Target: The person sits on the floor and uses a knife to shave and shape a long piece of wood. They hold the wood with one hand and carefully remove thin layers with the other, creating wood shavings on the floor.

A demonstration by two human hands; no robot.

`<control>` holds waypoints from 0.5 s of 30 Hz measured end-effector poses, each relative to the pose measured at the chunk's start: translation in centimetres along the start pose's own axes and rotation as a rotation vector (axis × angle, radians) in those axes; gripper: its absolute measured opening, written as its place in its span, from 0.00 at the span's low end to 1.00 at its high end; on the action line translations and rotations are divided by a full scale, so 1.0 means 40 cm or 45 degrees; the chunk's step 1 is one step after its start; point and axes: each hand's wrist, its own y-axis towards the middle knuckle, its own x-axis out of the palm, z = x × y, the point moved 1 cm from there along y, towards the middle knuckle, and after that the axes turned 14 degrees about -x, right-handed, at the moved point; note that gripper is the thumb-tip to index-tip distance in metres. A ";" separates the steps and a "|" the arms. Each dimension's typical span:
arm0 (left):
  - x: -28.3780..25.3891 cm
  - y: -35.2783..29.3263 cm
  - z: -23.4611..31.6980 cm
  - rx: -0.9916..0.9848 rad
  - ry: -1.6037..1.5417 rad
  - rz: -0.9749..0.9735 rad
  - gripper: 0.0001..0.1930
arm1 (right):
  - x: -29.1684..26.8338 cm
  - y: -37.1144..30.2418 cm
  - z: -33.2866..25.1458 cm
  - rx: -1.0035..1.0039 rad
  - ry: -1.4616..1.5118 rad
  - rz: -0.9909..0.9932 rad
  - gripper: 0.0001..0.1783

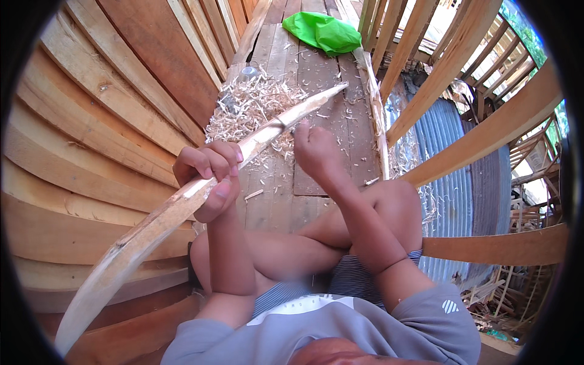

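Observation:
A long pale wooden pole (161,220) slants from the lower left up to a tapered far end, its surface pared and patchy. My left hand (212,175) is closed around its middle, fingers over the top and thumb on the near side. Just right of the pole's far half, my right hand (316,149) is curled into a fist. A small dark mark or edge (280,124) shows on the pole beside that fist; whether it is a blade or a knot I cannot tell. What the right fingers grip is hidden.
Curled wood shavings (255,106) are heaped on the plank floor (274,201), with a clear rounded object (247,73) behind them. A green bag (322,33) lies at the far end. Board wall (91,121) stands left, slatted railing (447,67) right, above corrugated metal sheets (447,158).

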 end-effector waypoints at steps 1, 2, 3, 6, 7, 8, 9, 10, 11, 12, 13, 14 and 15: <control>-0.008 0.000 0.005 -0.007 0.023 -0.023 0.15 | -0.001 -0.012 -0.035 -0.024 0.013 -0.030 0.33; -0.005 -0.001 0.001 -0.013 0.007 -0.010 0.16 | -0.004 -0.028 -0.045 -0.034 0.031 -0.052 0.33; -0.004 -0.003 -0.003 -0.018 -0.006 0.006 0.16 | 0.036 0.021 0.087 0.012 0.015 0.106 0.33; 0.016 0.012 -0.021 -0.016 -0.036 -0.060 0.16 | 0.013 0.080 0.307 0.221 0.034 0.315 0.36; 0.009 0.013 -0.015 -0.004 -0.020 -0.088 0.16 | 0.003 0.089 0.298 0.280 0.107 0.216 0.36; 0.005 0.008 -0.013 0.002 -0.013 -0.105 0.16 | -0.006 0.083 0.272 0.291 0.226 0.137 0.35; 0.002 0.012 -0.010 0.012 -0.012 -0.105 0.17 | -0.016 0.085 0.245 0.305 0.348 0.067 0.34; 0.001 0.008 -0.013 0.009 -0.015 -0.118 0.17 | -0.034 0.066 0.192 0.272 0.516 0.023 0.32; 0.003 0.011 -0.009 0.013 -0.015 -0.138 0.17 | -0.049 0.055 0.158 0.232 0.689 -0.016 0.31; 0.004 0.014 -0.004 0.016 -0.013 -0.158 0.18 | -0.056 0.052 0.152 0.191 0.779 -0.025 0.29; 0.009 0.019 -0.005 0.018 -0.035 -0.215 0.18 | -0.066 0.046 0.156 0.159 0.871 -0.020 0.27; 0.012 0.024 -0.006 0.021 -0.055 -0.271 0.18 | -0.074 0.043 0.163 0.127 0.963 -0.016 0.25; 0.014 0.028 -0.007 0.024 -0.075 -0.325 0.18 | -0.078 0.045 0.184 0.108 0.903 -0.009 0.25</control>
